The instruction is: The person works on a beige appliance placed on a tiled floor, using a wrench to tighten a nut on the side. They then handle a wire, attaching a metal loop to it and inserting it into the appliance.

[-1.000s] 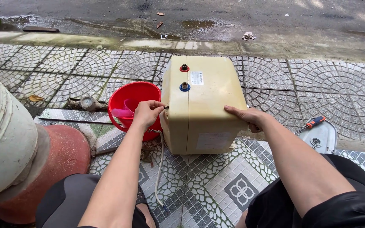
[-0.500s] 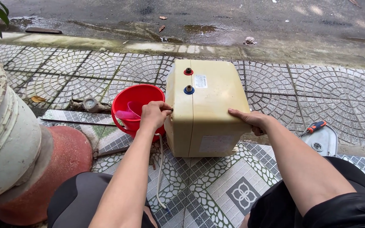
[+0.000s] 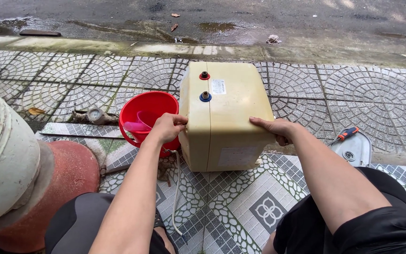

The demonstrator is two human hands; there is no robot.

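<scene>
**tilefan:** Cream-yellow plastic box in the middle, that's a small water heater tank point(image 3: 229, 115), right? It's sitting on the patterned tile floor point(image 3: 240, 202), just where the mosaic tiles are meeting the grey fan-pattern paving point(image 3: 353, 89).

**pipeguy:** Yeah, looks like one. Two pipe stubs are poking out of its top face, one with a red ring point(image 3: 204, 75) and one with a blue ring point(image 3: 206, 96). A small white label is sitting next to them.

**tilefan:** What are the hands doing?

**pipeguy:** Both are gripping it. The left hand point(image 3: 167, 127) is curling over the left edge of the tank, fingers clamped on the rim. The right hand point(image 3: 276, 129) is pressing flat against the right side, fingers stretched out along the casing, so it's more bracing than wrapping round.

**tilefan:** And the red thing?

**pipeguy:** A red bucket point(image 3: 149, 113), just beside the tank on the left, partly behind the left hand, with something pink inside. A white cord point(image 3: 178, 188) is hanging down from under that hand across the tiles.

**tilefan:** Anything on the right?

**pipeguy:** A grey cover plate point(image 3: 353, 150) is lying near the person's right knee, with a red-handled screwdriver point(image 3: 346, 135) resting on it. At far left, a big pale column on a reddish base point(image 3: 24, 164) is filling the corner.
</scene>
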